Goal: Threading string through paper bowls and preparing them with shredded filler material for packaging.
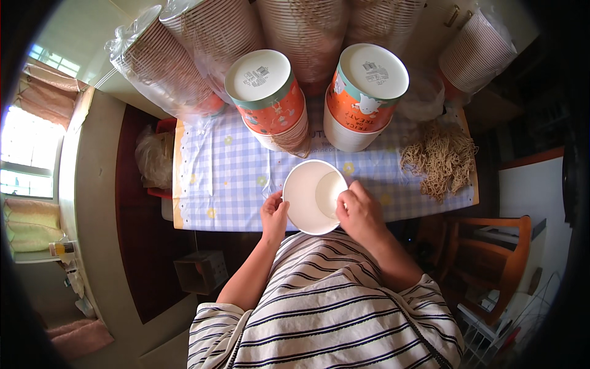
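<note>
A white paper bucket [304,200] is held between my hands at the table's near edge, its mouth tipped up so that the plain inside and round bottom show. My left hand [273,215] grips its rim on the left, thumb on the edge. On the right side, my right hand [359,212] is closed at the rim with bent fingers; whether it also holds anything small is hidden. Just beyond stand two short stacks of upturned orange paper buckets, the left stack [270,111] and the right stack [362,101]. A little tan cord [296,142] lies against the left stack.
A heap of tan cords [439,160] lies at the table's right. Tall bucket stacks in clear plastic [209,46] line the back. A blue checked cloth [239,190] covers the table. A wooden chair [491,264] stands at right, a cardboard box [201,272] below left.
</note>
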`<act>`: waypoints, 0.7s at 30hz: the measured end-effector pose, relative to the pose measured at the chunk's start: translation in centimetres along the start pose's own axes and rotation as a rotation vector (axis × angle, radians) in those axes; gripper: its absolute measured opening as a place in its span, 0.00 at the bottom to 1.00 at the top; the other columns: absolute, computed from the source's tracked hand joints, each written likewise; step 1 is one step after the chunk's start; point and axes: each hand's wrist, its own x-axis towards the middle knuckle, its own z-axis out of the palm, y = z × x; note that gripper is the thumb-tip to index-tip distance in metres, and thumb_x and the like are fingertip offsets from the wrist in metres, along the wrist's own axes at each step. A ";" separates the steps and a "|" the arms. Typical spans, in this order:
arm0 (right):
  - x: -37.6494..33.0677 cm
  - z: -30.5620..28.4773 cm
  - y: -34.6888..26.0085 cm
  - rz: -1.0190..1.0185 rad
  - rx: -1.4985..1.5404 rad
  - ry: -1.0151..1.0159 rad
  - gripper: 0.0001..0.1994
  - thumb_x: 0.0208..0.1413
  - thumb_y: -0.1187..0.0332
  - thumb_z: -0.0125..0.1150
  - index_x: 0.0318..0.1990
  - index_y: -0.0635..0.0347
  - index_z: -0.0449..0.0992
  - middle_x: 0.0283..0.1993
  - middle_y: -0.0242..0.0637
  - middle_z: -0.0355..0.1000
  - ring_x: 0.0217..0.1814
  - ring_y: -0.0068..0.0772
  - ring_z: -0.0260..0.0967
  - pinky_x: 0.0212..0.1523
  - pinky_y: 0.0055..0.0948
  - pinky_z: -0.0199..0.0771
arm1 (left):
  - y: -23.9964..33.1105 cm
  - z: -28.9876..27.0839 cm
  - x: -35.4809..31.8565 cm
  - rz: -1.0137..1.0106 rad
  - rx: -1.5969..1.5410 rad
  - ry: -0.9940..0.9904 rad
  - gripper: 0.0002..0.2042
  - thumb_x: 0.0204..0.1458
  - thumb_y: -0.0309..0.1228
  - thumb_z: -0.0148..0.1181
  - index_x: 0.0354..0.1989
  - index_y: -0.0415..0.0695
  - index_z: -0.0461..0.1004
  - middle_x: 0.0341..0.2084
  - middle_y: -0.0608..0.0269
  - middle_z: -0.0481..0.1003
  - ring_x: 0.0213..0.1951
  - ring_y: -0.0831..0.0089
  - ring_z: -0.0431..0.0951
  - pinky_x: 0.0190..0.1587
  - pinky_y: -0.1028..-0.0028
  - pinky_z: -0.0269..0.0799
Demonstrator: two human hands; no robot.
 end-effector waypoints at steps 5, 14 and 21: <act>1.1 -0.3 2.7 0.039 0.073 0.020 0.03 0.44 0.74 0.60 0.26 0.59 0.71 0.33 0.39 0.64 0.30 0.43 0.68 0.30 0.38 0.70 | 1.2 -0.5 -2.0 -0.001 0.055 -0.076 0.16 0.47 0.21 0.54 0.47 0.33 0.69 0.22 0.71 0.69 0.24 0.85 0.65 0.26 0.84 0.61; 3.0 2.3 -1.0 -0.087 0.555 -0.171 0.04 0.47 0.73 0.61 0.29 0.63 0.74 0.32 0.38 0.68 0.35 0.37 0.70 0.36 0.32 0.69 | 2.3 0.1 -4.3 -0.125 -0.003 -0.122 0.17 0.53 0.23 0.53 0.51 0.33 0.65 0.25 0.67 0.71 0.26 0.83 0.69 0.29 0.83 0.68; 2.9 7.7 0.4 0.059 0.480 -0.376 0.05 0.47 0.70 0.58 0.28 0.62 0.75 0.32 0.41 0.70 0.33 0.40 0.71 0.35 0.35 0.70 | 1.8 -1.3 -3.5 -0.073 0.041 -0.125 0.12 0.57 0.29 0.52 0.44 0.35 0.72 0.27 0.66 0.74 0.25 0.83 0.69 0.30 0.83 0.67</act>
